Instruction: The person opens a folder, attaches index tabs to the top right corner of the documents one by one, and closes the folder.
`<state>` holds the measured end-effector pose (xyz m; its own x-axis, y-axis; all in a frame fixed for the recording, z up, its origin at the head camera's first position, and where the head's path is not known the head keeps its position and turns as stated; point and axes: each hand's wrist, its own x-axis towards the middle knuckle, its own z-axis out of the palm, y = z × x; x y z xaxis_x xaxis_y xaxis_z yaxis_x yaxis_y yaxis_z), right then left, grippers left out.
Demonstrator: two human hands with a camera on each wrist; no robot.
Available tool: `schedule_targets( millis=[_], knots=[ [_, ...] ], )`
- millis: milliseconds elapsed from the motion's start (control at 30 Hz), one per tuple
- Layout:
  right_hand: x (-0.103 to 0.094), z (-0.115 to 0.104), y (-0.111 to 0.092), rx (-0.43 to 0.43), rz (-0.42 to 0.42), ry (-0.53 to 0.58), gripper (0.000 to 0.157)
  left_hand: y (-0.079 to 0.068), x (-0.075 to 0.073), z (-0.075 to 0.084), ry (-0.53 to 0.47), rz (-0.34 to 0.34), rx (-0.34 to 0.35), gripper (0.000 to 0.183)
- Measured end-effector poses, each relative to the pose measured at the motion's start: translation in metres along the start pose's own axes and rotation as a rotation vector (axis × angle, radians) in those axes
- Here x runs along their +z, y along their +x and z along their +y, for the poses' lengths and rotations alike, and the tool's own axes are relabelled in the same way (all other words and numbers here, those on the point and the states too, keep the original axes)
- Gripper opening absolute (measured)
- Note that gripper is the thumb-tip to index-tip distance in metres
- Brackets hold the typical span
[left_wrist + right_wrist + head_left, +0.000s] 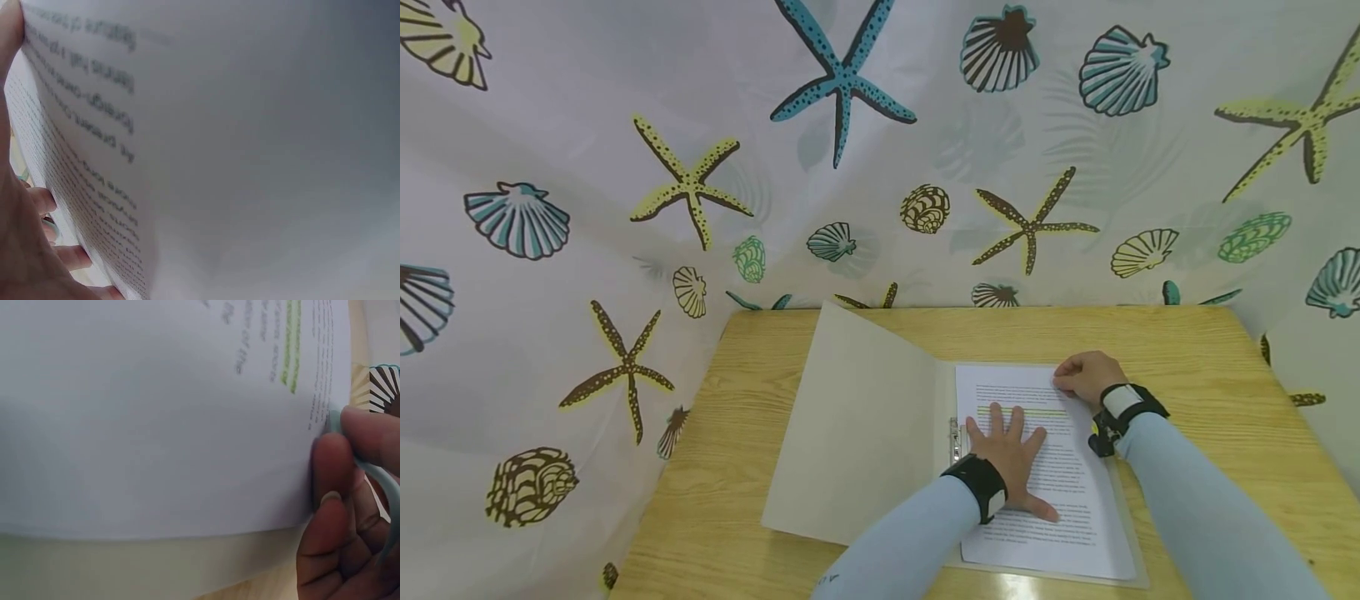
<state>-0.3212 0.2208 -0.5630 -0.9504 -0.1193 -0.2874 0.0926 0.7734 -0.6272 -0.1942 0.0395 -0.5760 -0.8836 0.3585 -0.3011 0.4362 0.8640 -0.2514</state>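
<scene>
A stack of printed sheets [1067, 517] lies in a cream folder [865, 425], whose cover is folded out to the left. Yellow-green highlighting [291, 344] runs across lines of the top sheet. My left hand [1006, 458] rests spread on the page, fingers apart and pointing away from me. At the page's upper right corner, my right hand [1086, 377] pinches a thin pale blue-green strip [378, 478] between thumb and fingertip. One end of the strip meets the paper's edge, and the rest curves back over the fingers. What kind of strip it is, I cannot tell.
A metal clip [955, 440] sits along the folder's spine, left of the sheets. Under the folder is a wooden table [722, 450]. A white curtain [880, 192] printed with shells and starfish hangs behind the table and along both sides.
</scene>
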Motion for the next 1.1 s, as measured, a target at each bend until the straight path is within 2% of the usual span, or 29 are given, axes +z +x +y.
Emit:
schedule_targets(
  millis=[400,700,1100],
  knots=[
    [0.002,0.001,0.005,0.019,0.004,-0.043,0.018,-0.003,-0.002,-0.001,-0.005,0.001,0.009,0.129],
    [0.004,-0.002,0.004,0.046,-0.002,-0.064,0.017,0.002,0.006,0.001,-0.009,0.022,0.007,0.13],
    [0.005,-0.013,-0.002,0.063,0.047,-0.112,0.014,0.0,0.006,0.001,0.005,0.027,0.013,0.13]
  ],
)
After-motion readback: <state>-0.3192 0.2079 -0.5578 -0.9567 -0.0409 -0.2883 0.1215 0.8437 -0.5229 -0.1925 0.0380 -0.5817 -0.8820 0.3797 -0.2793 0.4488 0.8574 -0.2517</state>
